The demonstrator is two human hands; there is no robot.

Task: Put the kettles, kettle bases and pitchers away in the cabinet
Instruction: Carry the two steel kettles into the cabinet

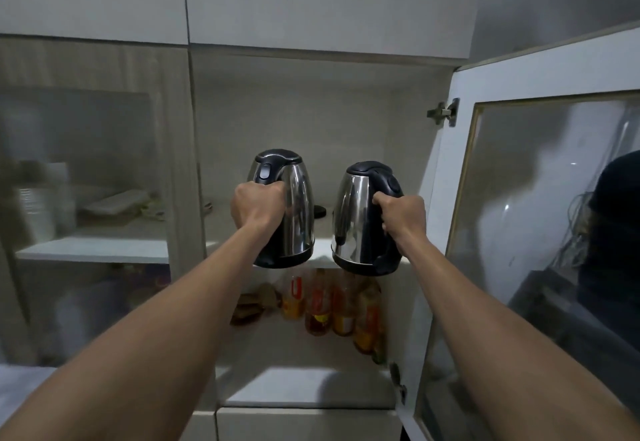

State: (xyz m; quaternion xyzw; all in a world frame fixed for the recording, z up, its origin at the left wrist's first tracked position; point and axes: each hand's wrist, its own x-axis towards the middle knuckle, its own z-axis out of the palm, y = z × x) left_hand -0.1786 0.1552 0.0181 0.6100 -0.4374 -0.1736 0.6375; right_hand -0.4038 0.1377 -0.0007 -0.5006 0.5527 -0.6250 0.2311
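I hold two steel kettles with black lids and handles up in front of the open cabinet. My left hand [257, 206] grips the handle of the left kettle [298, 212]. My right hand [401, 216] grips the handle of the right kettle [353, 222]. Both kettles hang at the front edge of the upper shelf [322, 246], their bottoms slightly below it. A black kettle base [319, 211] lies on that shelf behind them, mostly hidden.
The glass cabinet door [540, 219] stands open on the right. Several bottles [332, 305] stand on the lower shelf beside a brown bag [254, 304]. Behind the shut glass door on the left are plates and containers [114, 201].
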